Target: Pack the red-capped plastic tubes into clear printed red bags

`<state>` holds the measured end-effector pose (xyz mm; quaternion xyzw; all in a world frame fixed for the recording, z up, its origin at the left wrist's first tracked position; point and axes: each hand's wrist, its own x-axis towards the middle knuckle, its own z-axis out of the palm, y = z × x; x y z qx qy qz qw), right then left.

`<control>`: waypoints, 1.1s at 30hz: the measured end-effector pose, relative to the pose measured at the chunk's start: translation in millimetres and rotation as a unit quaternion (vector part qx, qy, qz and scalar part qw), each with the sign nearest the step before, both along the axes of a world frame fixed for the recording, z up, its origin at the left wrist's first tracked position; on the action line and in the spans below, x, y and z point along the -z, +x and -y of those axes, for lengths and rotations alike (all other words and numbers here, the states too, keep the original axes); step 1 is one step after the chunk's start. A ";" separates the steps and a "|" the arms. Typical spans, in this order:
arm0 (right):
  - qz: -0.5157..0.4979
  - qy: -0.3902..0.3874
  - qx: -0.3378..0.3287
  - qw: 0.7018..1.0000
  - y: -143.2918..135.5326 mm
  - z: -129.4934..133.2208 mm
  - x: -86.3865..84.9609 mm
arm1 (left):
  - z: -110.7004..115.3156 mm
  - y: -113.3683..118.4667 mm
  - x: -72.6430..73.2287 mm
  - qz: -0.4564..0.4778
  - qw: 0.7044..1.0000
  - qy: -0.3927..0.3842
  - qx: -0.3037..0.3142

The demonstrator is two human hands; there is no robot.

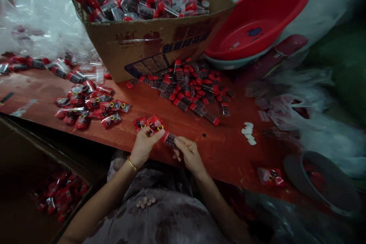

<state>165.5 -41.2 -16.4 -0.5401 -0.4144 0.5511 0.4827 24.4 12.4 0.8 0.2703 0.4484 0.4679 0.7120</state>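
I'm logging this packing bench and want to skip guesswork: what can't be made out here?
Head view only:
- Small tube between left hand and right hand: fingers hide most of it.
- Print on the red packet: too small.
- Cardboard box: top cut off by the edge; how deep its contents go is hidden.
- Lower-left box: too dark.
- Grey dish: blurred.

Blurred, unreadable print on the cardboard box; no legible text.
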 end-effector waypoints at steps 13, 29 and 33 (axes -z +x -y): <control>-0.102 0.042 0.075 0.991 -50.0 -2.2 17.0 | 14.8 9.4 6.1 0.026 0.999 0.023 0.027; -0.025 0.031 0.017 0.999 -52.2 -5.1 7.8 | 5.7 1.5 1.5 -0.015 0.996 -0.023 0.086; -0.042 0.028 0.015 0.999 -63.7 -5.1 10.1 | 7.9 -7.5 -1.0 -0.012 0.991 -0.040 0.128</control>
